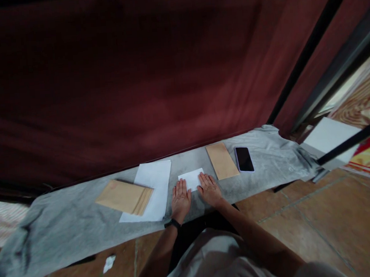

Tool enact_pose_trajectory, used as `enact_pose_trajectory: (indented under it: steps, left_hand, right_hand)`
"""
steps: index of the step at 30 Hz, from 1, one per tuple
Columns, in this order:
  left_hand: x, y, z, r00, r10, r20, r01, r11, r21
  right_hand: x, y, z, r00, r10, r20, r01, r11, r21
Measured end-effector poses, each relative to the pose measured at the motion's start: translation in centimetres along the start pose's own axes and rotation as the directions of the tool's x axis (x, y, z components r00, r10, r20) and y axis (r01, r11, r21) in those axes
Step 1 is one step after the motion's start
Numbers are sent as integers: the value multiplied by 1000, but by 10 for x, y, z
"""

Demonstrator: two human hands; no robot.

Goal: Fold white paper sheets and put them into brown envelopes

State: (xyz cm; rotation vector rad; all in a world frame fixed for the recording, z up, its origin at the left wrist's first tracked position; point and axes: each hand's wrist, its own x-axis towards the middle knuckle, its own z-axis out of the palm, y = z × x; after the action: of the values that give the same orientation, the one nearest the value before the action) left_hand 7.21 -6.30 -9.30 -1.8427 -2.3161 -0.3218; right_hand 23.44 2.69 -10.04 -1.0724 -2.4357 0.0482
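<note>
A small white piece of paper (pixel 191 180), seemingly folded, lies flat in front of me. My left hand (pixel 181 199) rests flat at its left edge, fingers stretched out. On its right edge lies my right hand (pixel 210 190), palm down with the fingers extended. To the left, larger white sheets (pixel 158 178) lie partly under a stack of brown envelopes (pixel 122 195). A single brown envelope (pixel 222 160) is to the right of my right hand, apart from it.
A grey cloth (pixel 67 218) covers the long narrow table. A phone (pixel 244 159) lies screen up beyond the single envelope. Dark red fabric (pixel 156 94) hangs behind the table. A black pole (pixel 308 49) rises at right. A crumpled white scrap (pixel 109 264) is on the tiled floor.
</note>
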Motion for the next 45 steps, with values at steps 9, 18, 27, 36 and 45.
enact_pose_trajectory:
  steps: [9,18,27,36,45]
  left_hand:
    - [0,-1,0,999,14,47,-14,1000,-6]
    - [-1,5,-12,997,-26,73,28,999,-16]
    - [27,43,-11,989,-29,142,46,992,-120]
    - [45,40,-2,979,95,183,-61,981,-186]
    - [24,5,-11,992,-22,126,30,997,-68]
  right_hand:
    - [19,-29,1,984,-165,69,157,981,113]
    - [9,-13,-2,989,-90,118,82,994,68]
    - [7,-1,-5,976,-57,212,49,998,43]
    - [8,-4,-4,974,-36,225,33,999,18]
    - [2,0,-4,991,44,123,-47,999,17]
